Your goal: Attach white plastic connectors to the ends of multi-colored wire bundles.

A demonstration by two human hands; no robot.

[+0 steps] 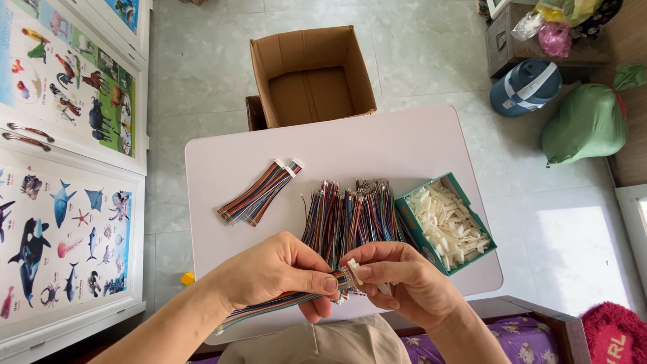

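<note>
My left hand (273, 269) pinches a flat bundle of multicoloured wires (269, 305) near its end, over the near edge of a small white table (404, 145). My right hand (404, 280) holds a small white plastic connector (353, 268) right against the wire ends. Behind my hands lies a pile of loose coloured wires (354, 216). Two wire bundles with white connectors fitted (259, 192) rest on the table's left part. A green box of white connectors (446, 222) stands at the right.
An open cardboard box (310, 74) sits on the tiled floor beyond the table. Animal posters (64, 222) cover panels at the left. A blue-and-white container (526, 86), a green sack (586, 125) and a small yellow object (187, 278) lie on the floor.
</note>
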